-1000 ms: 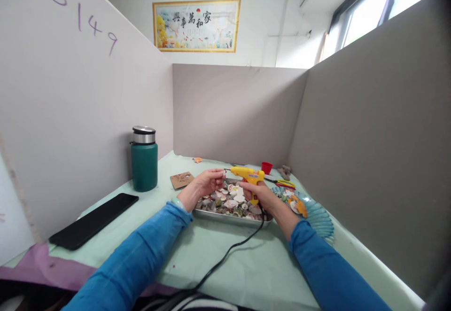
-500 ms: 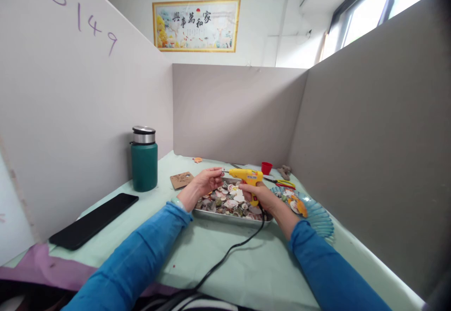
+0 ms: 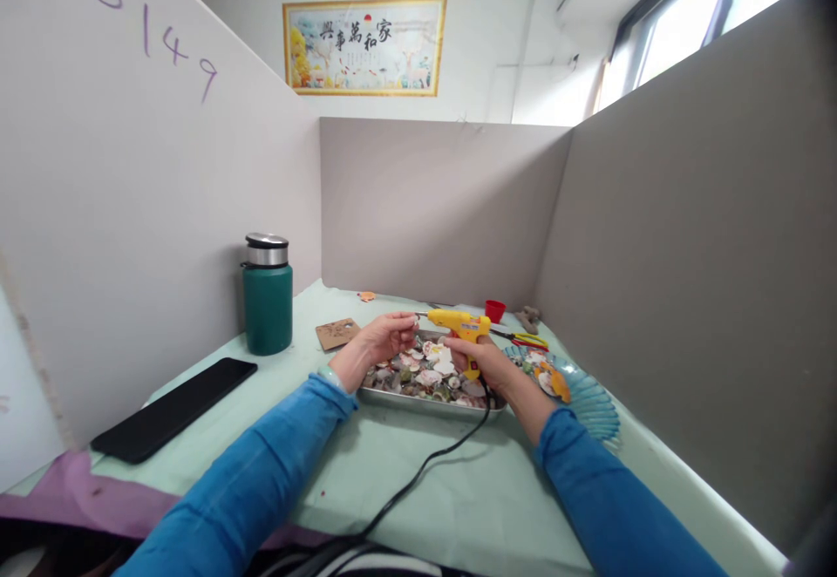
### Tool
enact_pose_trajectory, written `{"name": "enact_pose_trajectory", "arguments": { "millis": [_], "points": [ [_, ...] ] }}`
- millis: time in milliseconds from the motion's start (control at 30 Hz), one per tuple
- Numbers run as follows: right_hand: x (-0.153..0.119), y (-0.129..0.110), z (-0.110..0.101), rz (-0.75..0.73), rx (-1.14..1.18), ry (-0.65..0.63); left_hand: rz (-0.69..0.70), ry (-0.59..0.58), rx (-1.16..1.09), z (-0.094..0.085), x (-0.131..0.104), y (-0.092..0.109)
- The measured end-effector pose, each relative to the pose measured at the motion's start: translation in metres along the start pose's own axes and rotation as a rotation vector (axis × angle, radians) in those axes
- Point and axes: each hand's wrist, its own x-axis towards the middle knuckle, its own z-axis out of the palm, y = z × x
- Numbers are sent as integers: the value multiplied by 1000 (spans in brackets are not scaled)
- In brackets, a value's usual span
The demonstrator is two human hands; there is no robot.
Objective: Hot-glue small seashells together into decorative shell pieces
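Observation:
A yellow glue gun (image 3: 461,324) with a black cord is held in my right hand (image 3: 482,359), fingers wrapped round its handle. Its nozzle points left, at the fingertips of my left hand (image 3: 385,337). Those fingers pinch a small pale piece, perhaps a shell, too small to make out fully. Below both hands lies a metal tray (image 3: 425,403) full of shells (image 3: 428,376). To the right, a blue fluted plate (image 3: 598,411) bears more shells and an orange piece (image 3: 557,383), partly behind my right forearm.
A green bottle (image 3: 268,308) and a black phone-like slab (image 3: 175,410) are at the left. A brown card (image 3: 336,334) lies behind my left hand. Farther back are a red cup (image 3: 495,311) and yellow-and-red-handled pliers (image 3: 528,341). The cord crosses the table's front. Grey partitions (image 3: 445,211) surround it.
The glue gun has shifted slightly right and up, its nozzle now a little higher against my left fingertips. My left hand has turned slightly, still pinching the small piece.

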Motion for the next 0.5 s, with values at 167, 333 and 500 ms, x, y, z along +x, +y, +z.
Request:
{"name": "enact_pose_trajectory", "arguments": {
  "millis": [167, 333, 500],
  "points": [
    [-2, -5, 3, 5, 34, 31, -6, -12, 15, 2, -1, 1],
    [-1, -4, 2, 10, 11, 5, 12, -6, -5, -2, 2, -2],
    [-1, 0, -1, 8, -3, -24, 34, 15, -43, -6, 5, -3]
  ]
}}
